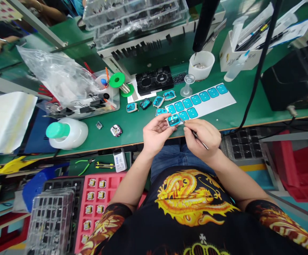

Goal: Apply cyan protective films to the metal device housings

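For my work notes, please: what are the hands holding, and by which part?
The left hand holds a blue-faced watch case by its edge, between thumb and fingers; the right hand holds a slim metal tool around its middle.

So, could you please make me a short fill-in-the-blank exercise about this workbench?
1. The blue-faced case is held in the person's ____ hand.
2. The slim tool is held in the person's ____ hand.
3. The white bottle on the bench has a ____ cap.
4. The front of the person's black shirt shows a golden ____.

Missing words: left; right; green; dragon.
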A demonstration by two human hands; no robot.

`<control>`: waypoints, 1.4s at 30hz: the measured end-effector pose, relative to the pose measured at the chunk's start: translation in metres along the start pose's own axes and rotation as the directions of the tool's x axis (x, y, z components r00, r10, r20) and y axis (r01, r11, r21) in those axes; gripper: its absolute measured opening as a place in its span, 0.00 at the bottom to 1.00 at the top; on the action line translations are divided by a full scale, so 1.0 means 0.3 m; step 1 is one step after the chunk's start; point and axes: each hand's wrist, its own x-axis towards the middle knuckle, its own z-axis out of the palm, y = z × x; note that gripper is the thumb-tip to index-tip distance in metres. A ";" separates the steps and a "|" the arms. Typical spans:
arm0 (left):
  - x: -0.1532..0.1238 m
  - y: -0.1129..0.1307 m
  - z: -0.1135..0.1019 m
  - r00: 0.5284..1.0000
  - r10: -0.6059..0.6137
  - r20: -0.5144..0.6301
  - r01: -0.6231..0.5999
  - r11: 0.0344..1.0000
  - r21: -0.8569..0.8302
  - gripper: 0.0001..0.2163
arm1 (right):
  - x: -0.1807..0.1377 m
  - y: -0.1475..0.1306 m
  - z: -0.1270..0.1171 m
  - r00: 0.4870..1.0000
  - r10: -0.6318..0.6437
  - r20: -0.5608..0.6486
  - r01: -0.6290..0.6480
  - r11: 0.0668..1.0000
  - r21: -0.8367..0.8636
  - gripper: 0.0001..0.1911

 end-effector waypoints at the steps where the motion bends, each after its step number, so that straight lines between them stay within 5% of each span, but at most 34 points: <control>1: 0.000 0.000 -0.001 1.000 -0.002 0.000 0.002 1.000 0.002 0.21 | 0.000 -0.001 -0.001 1.000 0.000 0.002 0.000 1.000 0.002 0.13; 42: -0.002 -0.004 -0.002 1.000 0.023 0.009 -0.023 0.999 0.041 0.22 | -0.022 -0.017 -0.027 0.999 -0.030 0.028 0.031 0.999 -0.027 0.15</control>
